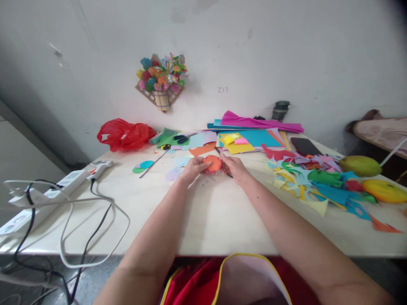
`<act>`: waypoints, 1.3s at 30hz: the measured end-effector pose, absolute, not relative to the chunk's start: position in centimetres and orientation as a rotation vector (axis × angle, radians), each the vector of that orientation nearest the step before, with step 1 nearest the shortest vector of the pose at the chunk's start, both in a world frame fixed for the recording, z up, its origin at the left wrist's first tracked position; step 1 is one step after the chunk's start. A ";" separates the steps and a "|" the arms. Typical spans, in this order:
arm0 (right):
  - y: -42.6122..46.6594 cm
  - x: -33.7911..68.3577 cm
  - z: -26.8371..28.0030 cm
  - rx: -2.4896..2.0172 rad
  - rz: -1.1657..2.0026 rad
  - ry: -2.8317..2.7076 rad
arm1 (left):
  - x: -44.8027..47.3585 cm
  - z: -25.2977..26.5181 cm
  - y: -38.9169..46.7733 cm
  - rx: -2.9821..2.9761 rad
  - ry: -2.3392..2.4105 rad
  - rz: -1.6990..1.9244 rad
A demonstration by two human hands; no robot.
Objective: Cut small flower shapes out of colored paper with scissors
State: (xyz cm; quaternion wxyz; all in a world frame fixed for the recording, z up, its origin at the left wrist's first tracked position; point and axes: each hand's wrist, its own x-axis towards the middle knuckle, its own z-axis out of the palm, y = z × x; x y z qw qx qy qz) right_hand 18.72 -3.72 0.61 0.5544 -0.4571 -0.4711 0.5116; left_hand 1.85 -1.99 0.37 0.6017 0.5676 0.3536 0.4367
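An orange paper flower [212, 164] with scalloped edges is pinched at its left side by my left hand [197, 168], thumb on top. At its right edge is my right hand [233, 167], closed around a thin dark pen [217, 150] that slants through the fingers. Part of the pen is hidden by the hand. Just left of the flower, pale blue and lilac paper circles [173, 173] lie on the table. Behind the flower lies an orange-brown paper sheet [202, 149].
Colourful paper scraps [318, 178] and mangoes [384, 191] lie to the right, near a phone [305, 146]. Dark-handled scissors [184, 137], paper sheets [254, 137] and a red plastic bag [124, 134] stand farther back. Power strips [68, 180] with looping cables occupy the left.
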 end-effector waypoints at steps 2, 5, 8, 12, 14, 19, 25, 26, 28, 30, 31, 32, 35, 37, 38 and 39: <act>-3.7 18.8 0.8 -1.099 1.231 -1.066 | 1.8 0.4 -1.9 1.313 0.822 1.024; -3.7 18.9 0.8 -1.100 1.245 -1.063 | 1.7 0.4 -1.9 1.320 0.820 1.025; -3.7 19.0 0.7 -1.075 1.241 -1.093 | 1.7 0.5 -2.1 1.335 0.823 1.018; -3.7 19.0 0.3 -1.058 1.230 -1.175 | 1.7 0.6 -2.3 1.332 0.847 1.021; -3.6 19.0 0.1 -1.060 1.224 -1.211 | 1.7 0.6 -2.3 1.330 0.851 1.024; -3.5 18.8 -0.1 -1.088 1.155 -1.242 | 1.8 0.3 -2.2 1.333 0.850 1.012; -3.8 18.5 0.4 -1.123 1.115 -1.209 | 1.7 0.2 -2.2 1.313 0.769 0.947; -3.9 18.5 0.5 -1.121 1.111 -1.206 | 1.7 0.3 -2.2 1.293 0.763 0.941; -3.9 18.4 0.6 -1.117 1.100 -1.211 | 1.7 0.5 -2.3 1.245 0.768 0.936; -3.9 18.4 0.6 -1.119 1.084 -1.222 | 1.6 0.6 -2.3 1.221 0.770 0.935; -3.9 18.4 0.5 -1.124 1.075 -1.227 | 1.6 0.5 -2.3 1.227 0.768 0.936; -3.9 18.4 0.4 -1.133 1.064 -1.234 | 1.6 0.4 -2.3 1.241 0.765 0.938; -3.7 18.4 0.2 -1.170 1.011 -1.267 | 1.6 0.1 -2.2 1.293 0.757 0.916; -3.8 18.4 0.1 -1.180 0.979 -1.294 | 1.6 -0.1 -2.2 1.310 0.754 0.899; -3.8 18.4 0.2 -1.176 0.974 -1.300 | 1.6 -0.2 -2.2 1.313 0.751 0.896; -3.9 18.3 0.2 -1.165 0.977 -1.302 | 1.6 -0.2 -2.2 1.314 0.746 0.896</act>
